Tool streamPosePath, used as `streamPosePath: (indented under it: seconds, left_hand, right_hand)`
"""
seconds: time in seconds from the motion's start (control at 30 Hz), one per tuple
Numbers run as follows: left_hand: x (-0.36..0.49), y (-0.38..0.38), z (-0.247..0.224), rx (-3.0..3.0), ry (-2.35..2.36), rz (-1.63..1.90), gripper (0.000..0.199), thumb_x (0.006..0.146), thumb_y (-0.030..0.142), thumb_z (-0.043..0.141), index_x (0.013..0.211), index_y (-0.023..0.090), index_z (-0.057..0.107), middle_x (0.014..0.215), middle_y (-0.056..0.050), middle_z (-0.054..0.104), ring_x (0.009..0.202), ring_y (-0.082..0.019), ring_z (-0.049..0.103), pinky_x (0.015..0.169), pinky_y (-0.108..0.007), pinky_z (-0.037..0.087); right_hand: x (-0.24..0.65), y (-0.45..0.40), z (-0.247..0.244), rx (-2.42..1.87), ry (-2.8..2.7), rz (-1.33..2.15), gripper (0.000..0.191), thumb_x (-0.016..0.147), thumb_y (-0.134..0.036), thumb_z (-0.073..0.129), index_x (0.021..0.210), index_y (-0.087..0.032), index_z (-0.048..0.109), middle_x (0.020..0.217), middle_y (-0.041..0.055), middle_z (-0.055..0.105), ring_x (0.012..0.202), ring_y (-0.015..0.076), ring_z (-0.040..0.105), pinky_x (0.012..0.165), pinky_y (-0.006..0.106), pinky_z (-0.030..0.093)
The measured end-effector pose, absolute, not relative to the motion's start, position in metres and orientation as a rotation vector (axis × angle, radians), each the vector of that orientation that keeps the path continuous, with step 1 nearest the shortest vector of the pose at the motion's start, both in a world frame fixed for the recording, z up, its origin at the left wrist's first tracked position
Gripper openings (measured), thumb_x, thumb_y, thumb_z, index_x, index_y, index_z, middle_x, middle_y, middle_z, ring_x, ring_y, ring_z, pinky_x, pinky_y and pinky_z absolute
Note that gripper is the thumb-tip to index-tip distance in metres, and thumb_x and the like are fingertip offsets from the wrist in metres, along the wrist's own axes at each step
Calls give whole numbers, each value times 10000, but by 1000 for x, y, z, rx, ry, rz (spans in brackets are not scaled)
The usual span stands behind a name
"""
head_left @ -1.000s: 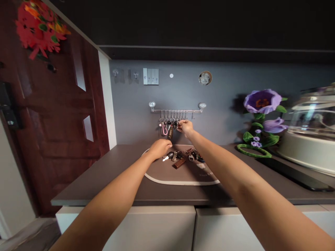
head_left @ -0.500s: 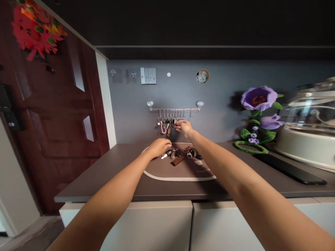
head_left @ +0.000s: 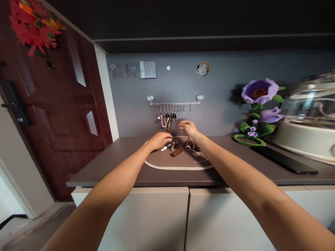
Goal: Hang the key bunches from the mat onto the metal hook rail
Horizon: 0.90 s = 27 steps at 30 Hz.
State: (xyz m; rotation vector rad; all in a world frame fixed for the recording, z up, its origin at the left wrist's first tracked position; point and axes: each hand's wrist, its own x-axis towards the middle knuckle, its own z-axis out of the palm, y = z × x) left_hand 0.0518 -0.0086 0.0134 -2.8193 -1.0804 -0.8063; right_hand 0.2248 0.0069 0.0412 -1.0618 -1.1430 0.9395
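Observation:
Several keys with keyrings hang on the left part of a hook rail (head_left: 175,103) on the back wall, among them a pink loop (head_left: 163,121) and a brown tag (head_left: 169,123). My right hand (head_left: 187,128) is in the air below and right of the hanging keys, fingers apart and holding nothing. Low over the left side of a brown mat (head_left: 162,161), my left hand (head_left: 161,140) has its fingers curled beside a loose key bunch (head_left: 172,145); what its fingertips hold, if anything, is hidden. A brown block (head_left: 177,151) and another key bunch (head_left: 192,145) lie nearby.
On the right of the counter (head_left: 104,160) are a black phone (head_left: 284,160), purple felt flowers (head_left: 260,91) and a white appliance with a clear dome (head_left: 309,136). A dark shelf (head_left: 196,21) overhangs the counter. A dark red door (head_left: 70,139) stands at the left.
My right hand has come away from the hanging keys, moving right and opening. My left hand stays by the loose keys. The whole view has shifted slightly.

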Motion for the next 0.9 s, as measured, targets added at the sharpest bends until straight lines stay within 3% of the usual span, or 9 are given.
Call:
streamPosePath:
  seconds: [0.17, 0.47, 0.9]
  left_hand:
    - [52, -7, 13, -2836, -1037, -774, 288, 813, 293, 424, 994, 182, 619, 1020, -47, 634, 936, -150, 557, 827, -230, 384]
    - [54, -8, 9, -2902, -1018, -657, 289, 802, 307, 452, 1001, 191, 627, 984, -58, 648, 889, -163, 574, 777, -226, 383]
    - [55, -9, 8, -2848, -1024, -562, 331, 825, 321, 382, 731, 164, 658, 749, -47, 660, 646, -128, 544, 622, -202, 333]
  right_hand:
    - [230, -8, 17, -1128, -1273, 821, 148, 710, -133, 517, 856, -156, 534, 826, 35, 603, 640, 71, 548, 598, 190, 447]
    - [245, -6, 4, -1363, -1716, 228, 178, 738, -152, 514, 905, -164, 578, 896, 53, 632, 820, 127, 572, 815, 268, 413]
    - [237, -7, 2, -1413, -1858, 161, 177, 747, -131, 491, 880, -169, 600, 840, 47, 646, 776, 129, 576, 765, 238, 414]
